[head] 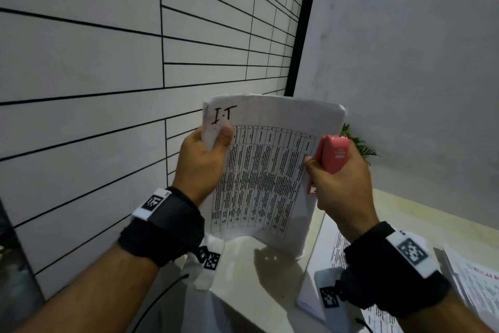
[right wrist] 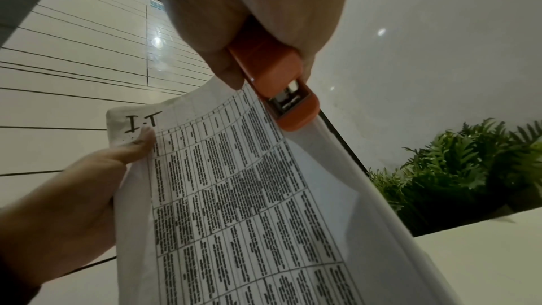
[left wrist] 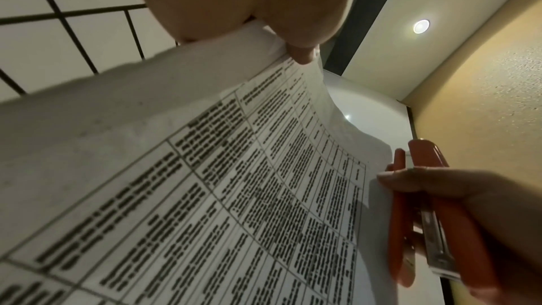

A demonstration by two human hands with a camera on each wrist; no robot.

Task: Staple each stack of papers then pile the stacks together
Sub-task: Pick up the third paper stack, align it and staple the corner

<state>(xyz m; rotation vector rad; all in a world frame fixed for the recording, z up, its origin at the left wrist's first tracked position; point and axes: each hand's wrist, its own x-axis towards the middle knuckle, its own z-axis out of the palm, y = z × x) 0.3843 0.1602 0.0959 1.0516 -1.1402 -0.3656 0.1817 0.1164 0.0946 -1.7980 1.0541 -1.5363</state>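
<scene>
A stack of printed papers [head: 264, 170] with a table and "I.T" handwritten at the top is held upright above the table. My left hand [head: 208, 152] pinches its upper left corner, thumb on the front sheet. My right hand [head: 337, 173] grips a pink stapler [head: 333, 153] at the stack's right edge, thumb touching the paper. In the right wrist view the stapler [right wrist: 281, 85] points up along the paper's [right wrist: 240, 205] edge. The left wrist view shows the sheet [left wrist: 234, 182] and the stapler [left wrist: 422, 205] beside it.
More printed stacks [head: 334, 249] lie on the pale table [head: 243, 265] under my right wrist, with another stack [head: 475, 281] at the far right. A lined whiteboard [head: 135, 62] fills the left wall. A green plant [head: 359, 143] stands behind the stapler.
</scene>
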